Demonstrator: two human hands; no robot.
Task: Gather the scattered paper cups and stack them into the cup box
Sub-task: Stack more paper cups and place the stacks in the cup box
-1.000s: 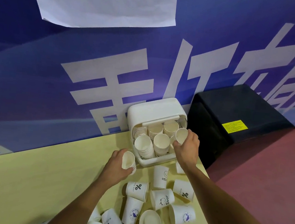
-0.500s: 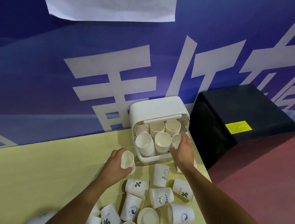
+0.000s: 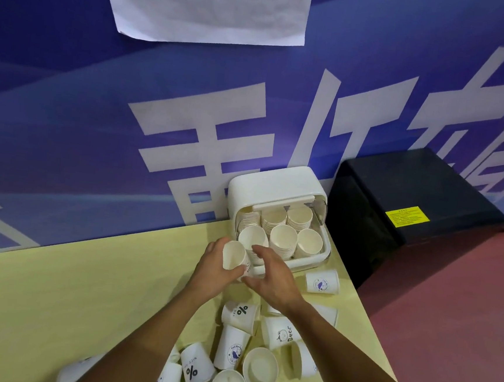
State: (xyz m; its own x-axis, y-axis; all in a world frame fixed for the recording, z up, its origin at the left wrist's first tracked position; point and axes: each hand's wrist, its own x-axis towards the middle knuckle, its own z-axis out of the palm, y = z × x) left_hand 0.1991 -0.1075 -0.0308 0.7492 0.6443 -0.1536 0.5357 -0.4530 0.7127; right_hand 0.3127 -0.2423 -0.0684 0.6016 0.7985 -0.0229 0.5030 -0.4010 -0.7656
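1. While the left hand (image 3: 216,270) grips a white paper cup (image 3: 234,258), fingers clamped round its wall, the cup sits tilted with its mouth turned up and toward the near side, just short of the near-left corner of the cup box (image 3: 275,186)
2. Right beside it, the right hand (image 3: 272,279) has its fingers apart and half curled at the cup's base, thumb underneath; I cannot tell whether they actually pinch it
3. That box is white, with its lid swung back, and stands at the far right of the yellow table (image 3: 52,295) against the blue banner (image 3: 70,98); six stacks of plain cups fill it, mouths up
4. Loose cups lie on the near side: a percent-sign cup (image 3: 241,311) and a Bear cup (image 3: 279,333) on their sides, and a lone cup (image 3: 322,283) right of the hands by the table edge
5. Both forearms cover some of the pile, the nearest cups are cut off at the frame's bottom, and the smaller print on them is too fine to read
6. Behind the held cup, the box's near-left stack is partly hidden
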